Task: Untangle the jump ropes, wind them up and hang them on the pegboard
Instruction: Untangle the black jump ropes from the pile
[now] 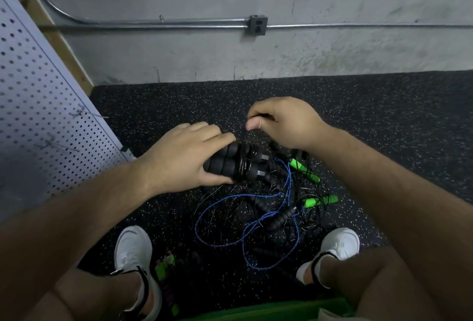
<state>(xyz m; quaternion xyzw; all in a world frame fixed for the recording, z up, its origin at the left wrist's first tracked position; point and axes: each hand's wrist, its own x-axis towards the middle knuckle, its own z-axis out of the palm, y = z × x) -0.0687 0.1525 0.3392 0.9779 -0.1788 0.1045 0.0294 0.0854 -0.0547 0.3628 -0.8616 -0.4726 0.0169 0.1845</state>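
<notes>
The left hand [184, 157] holds two black handles [227, 165] side by side, with thin rope [243, 164] wound round them. The right hand [281, 123] pinches that rope just above. The tangled ropes [256, 208] lie on the floor [384, 116], beside the pegboard [38, 90].

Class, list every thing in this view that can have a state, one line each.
black handles: side by side, black cord wound round them
left hand: grips the black handles
right hand: pinches the black cord
blue rope: loose, tangled
green handles: lying in the tangle
pegboard hooks: nothing hung
</notes>
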